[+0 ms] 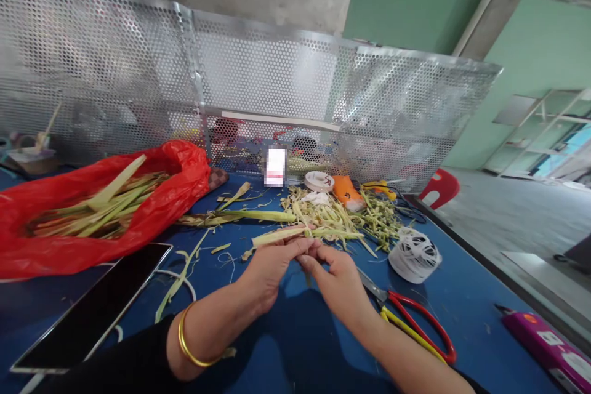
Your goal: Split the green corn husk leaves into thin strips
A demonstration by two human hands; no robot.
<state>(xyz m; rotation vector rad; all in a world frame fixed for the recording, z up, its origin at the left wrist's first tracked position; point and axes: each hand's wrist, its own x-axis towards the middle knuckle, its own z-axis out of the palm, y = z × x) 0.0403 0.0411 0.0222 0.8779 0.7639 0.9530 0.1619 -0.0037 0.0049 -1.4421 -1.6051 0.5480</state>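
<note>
My left hand [270, 266] and my right hand [339, 277] meet over the blue table, fingertips touching. Pale green-yellow strips of corn husk [274, 236] stick out to both sides of the fingers, and my left hand is closed on them. My right thumb and fingers pinch at the same spot; a thin strip end hangs below, and the exact join is covered by the fingers. Just beyond lies a heap of shredded husk [337, 217]. Scissors [418, 320] with red and yellow handles rest beside my right forearm.
A red plastic bag [180, 181] of husks stands left, with a tablet [99, 301] before it. On the right are a white spool [414, 255] and a purple device [547, 345]. A tape roll [318, 181] and orange packet [347, 192] sit near the perforated metal screen [268, 74].
</note>
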